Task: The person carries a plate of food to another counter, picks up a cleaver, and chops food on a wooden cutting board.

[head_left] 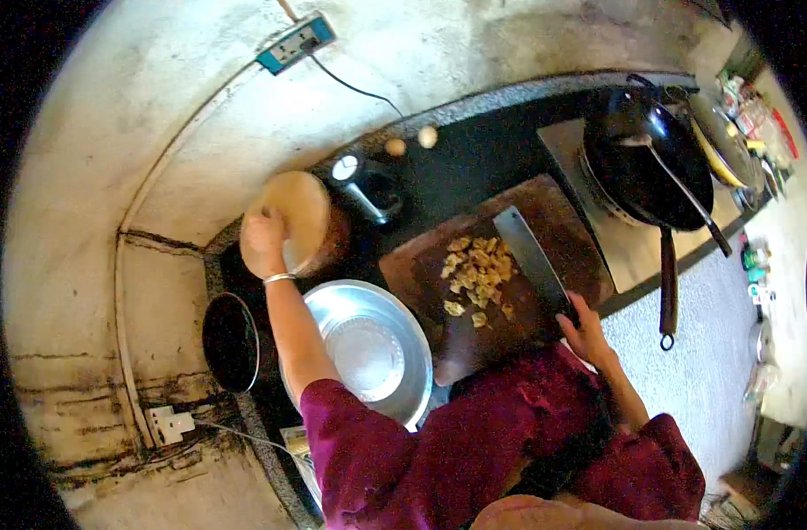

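My left hand (265,240) reaches over the counter's left end, fingers closed at the middle of a tan round lid (302,208) on a brownish pot (333,245); whatever knob it grips is hidden. My right hand (585,329) is wrapped around the handle of a wide-bladed cleaver (529,254). The blade lies over the wooden cutting board (558,208), just right of a heap of chopped yellowish-brown food pieces (479,271). Beneath my left forearm is a large metal basin (412,353).
A black wok (655,168) with a ladle (682,190) rests on the stove (567,146) at right. Two eggs (427,137) sit near the wall beside a dark jug-like appliance (377,194). A dark pot (230,343) stands at far left. A power strip (296,44) is on the wall.
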`<action>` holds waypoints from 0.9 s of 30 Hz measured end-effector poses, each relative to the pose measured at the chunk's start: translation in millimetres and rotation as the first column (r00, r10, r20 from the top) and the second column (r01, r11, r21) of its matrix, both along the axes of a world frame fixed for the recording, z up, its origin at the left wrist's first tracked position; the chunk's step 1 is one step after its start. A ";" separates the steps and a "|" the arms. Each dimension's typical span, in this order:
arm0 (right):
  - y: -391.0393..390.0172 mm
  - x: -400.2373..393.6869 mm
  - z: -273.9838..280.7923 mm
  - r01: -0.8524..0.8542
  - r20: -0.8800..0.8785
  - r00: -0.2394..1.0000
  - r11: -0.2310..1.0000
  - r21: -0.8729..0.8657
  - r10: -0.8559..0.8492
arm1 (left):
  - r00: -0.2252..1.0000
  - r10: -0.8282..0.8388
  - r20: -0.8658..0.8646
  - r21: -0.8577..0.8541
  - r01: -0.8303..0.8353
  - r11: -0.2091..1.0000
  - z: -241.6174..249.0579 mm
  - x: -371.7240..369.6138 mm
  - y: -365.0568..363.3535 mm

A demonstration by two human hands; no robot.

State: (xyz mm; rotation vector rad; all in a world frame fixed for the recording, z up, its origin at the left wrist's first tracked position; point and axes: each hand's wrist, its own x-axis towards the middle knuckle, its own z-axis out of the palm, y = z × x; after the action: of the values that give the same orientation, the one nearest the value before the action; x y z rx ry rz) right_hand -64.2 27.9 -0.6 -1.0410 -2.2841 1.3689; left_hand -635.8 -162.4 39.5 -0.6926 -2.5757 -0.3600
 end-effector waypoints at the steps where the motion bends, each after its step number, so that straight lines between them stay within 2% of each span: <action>1: 1.5 -1.1 -0.2 -0.017 0.010 1.000 0.999 0.032 0.017 | 1.000 0.021 -0.010 -0.094 -0.022 0.995 1.8 -4.3 -4.1; 3: 7.2 1.2 -0.8 -0.012 0.045 0.999 0.998 0.060 0.009 | 0.988 0.154 0.034 -0.165 -0.146 0.975 -2.8 8.3 5.1; 4: 10.8 1.8 -1.2 -0.037 0.019 0.999 0.996 0.084 0.036 | 0.959 0.270 0.088 -0.153 -0.255 0.955 25.1 34.8 12.0; 6: 19.7 2.9 -3.3 -0.047 -0.001 0.999 0.993 0.107 0.048 | 0.992 0.040 -0.117 0.021 -0.038 0.999 32.4 51.9 11.6; 8: 26.4 2.8 -6.1 -0.020 -0.001 1.000 0.953 0.304 0.022 | 0.975 -0.140 0.172 0.095 0.125 0.988 49.2 95.1 20.5; 9: 29.0 -0.7 3.9 -0.027 -0.013 0.999 0.964 0.263 0.031 | 0.865 -0.379 0.328 0.299 0.286 0.910 35.0 118.5 24.9; 10: 33.1 -1.6 0.6 -0.022 -0.007 1.000 0.965 0.260 0.025 | 0.682 -0.603 0.413 0.514 0.372 0.773 18.8 145.9 31.8; 11: 37.3 -1.8 -6.3 -0.035 -0.017 0.999 0.954 0.297 0.042 | 0.597 -0.650 0.469 0.489 0.437 0.754 10.4 179.9 44.0; 12: 41.1 -1.9 -12.8 -0.047 -0.028 0.998 0.941 0.335 0.060 | 0.591 -0.643 0.486 0.378 0.522 0.765 19.2 224.7 57.3; 13: 43.6 -2.9 -17.2 -0.051 0.034 0.998 0.980 0.194 0.046 | 0.514 -0.701 0.495 0.369 0.606 0.705 -3.8 245.0 66.2; 14: 44.6 -5.8 -18.2 -0.050 0.037 0.998 0.980 0.193 0.044 | 0.520 -0.714 0.469 0.229 0.709 0.667 -21.1 259.5 76.6; 15: 44.7 -10.6 -18.7 -0.084 0.032 0.996 0.974 0.208 0.079 | 0.507 -0.705 0.495 0.193 0.727 0.659 -31.1 273.5 87.3; 18: 47.6 -19.6 -23.5 -0.149 0.050 0.989 0.949 0.278 0.140 | 0.638 -0.532 0.557 0.086 0.593 0.800 -66.9 296.7 115.2; 19: 48.1 -22.8 -20.9 -0.177 0.017 0.984 0.942 0.283 0.180 | 0.640 -0.531 0.555 0.081 0.594 0.800 -73.1 302.8 122.3; 21: 51.6 -22.6 -23.4 -0.224 -0.007 0.971 0.918 0.328 0.239 | 0.796 -0.437 0.420 -0.015 0.487 0.873 -83.5 312.6 134.2; 22: 54.0 -20.4 -26.4 -0.218 -0.014 0.972 0.920 0.325 0.235 | 0.797 -0.438 0.417 -0.023 0.490 0.871 -90.8 316.4 138.2; 24: 56.9 -15.3 -30.8 -0.236 0.030 0.971 0.932 0.276 0.237 | 0.777 -0.483 0.404 0.099 0.488 0.867 -97.4 325.8 143.8; 25: 58.8 -13.0 -31.8 -0.229 0.022 0.973 0.935 0.271 0.232 | 0.791 -0.441 0.424 0.060 0.462 0.885 -94.7 333.8 148.5; 27: 63.0 -7.5 -32.1 -0.233 0.024 0.971 0.911 0.340 0.239 | 0.781 -0.481 0.399 0.102 0.484 0.869 -95.4 338.6 156.2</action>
State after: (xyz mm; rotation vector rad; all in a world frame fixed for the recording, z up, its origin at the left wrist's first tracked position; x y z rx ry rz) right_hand -71.7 90.9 -32.7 -0.6557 -2.5780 0.9975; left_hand -297.1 -6.2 -55.9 -1.4266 -2.7481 -0.7323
